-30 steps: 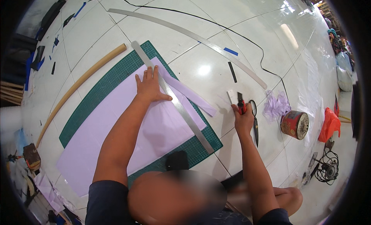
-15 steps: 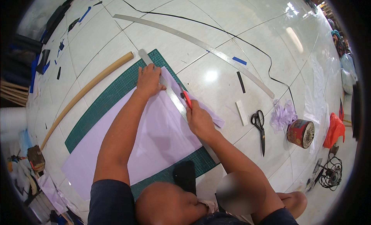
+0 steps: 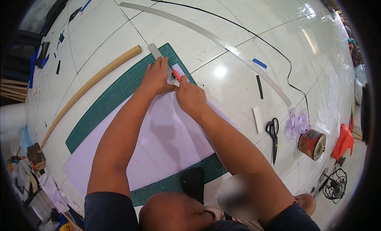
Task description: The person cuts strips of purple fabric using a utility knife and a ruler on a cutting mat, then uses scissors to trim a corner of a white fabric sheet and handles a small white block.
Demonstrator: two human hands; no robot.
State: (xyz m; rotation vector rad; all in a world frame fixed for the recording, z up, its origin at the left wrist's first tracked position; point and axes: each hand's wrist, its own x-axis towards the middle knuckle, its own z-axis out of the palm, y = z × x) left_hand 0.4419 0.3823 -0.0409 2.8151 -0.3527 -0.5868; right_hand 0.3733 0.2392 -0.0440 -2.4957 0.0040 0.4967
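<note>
My left hand (image 3: 158,77) presses down with its fingers spread on a metal ruler (image 3: 154,51), whose far end pokes out beyond the fingertips. My right hand (image 3: 192,97) grips a red-handled rotary cutter (image 3: 177,74) close beside the left hand, at the ruler's right edge. Beneath both lies a sheet of lilac fabric (image 3: 170,131), spread over a green cutting mat (image 3: 105,106). My hands and right forearm hide much of the ruler. Whether the cutter's blade touches the fabric cannot be made out.
A long metal ruler (image 3: 202,30) lies across the tiled floor ahead. To the right are black scissors (image 3: 274,129), a white bar (image 3: 257,120), crumpled lilac fabric (image 3: 297,124), a red can (image 3: 311,145) and a red plastic bag (image 3: 343,141). A brown tube (image 3: 97,81) lies left.
My right hand has pushed the cutter away from me along the ruler, up next to my left hand. The left hand still presses on the ruler. The view has shifted slightly.
</note>
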